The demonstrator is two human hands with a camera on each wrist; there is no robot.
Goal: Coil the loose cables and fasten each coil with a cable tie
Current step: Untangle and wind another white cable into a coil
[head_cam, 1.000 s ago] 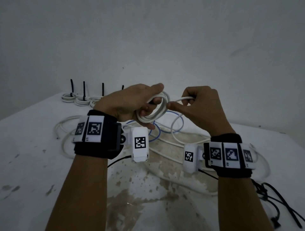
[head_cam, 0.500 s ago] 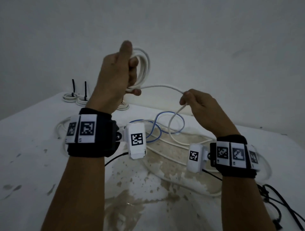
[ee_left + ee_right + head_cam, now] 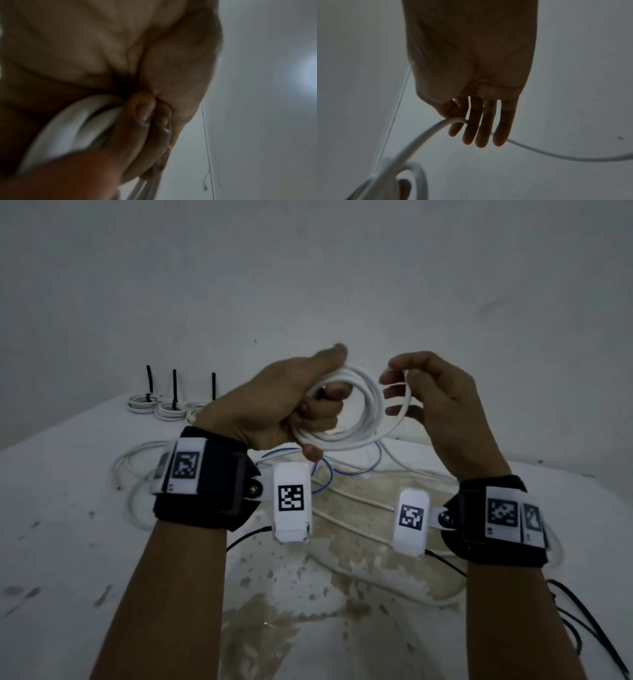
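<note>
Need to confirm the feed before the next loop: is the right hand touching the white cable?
Touching. In the right wrist view the white cable runs behind the fingers of the right hand and comes out on their far side.

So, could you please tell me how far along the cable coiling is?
Three tied coils sit at the table's far edge. The left hand grips a white coil while the right hand feeds another loop. Loose cables remain on the table.

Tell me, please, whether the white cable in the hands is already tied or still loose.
Not tied. The left hand grips the white coil with no tie around it, and the right hand guides a free strand.
</note>
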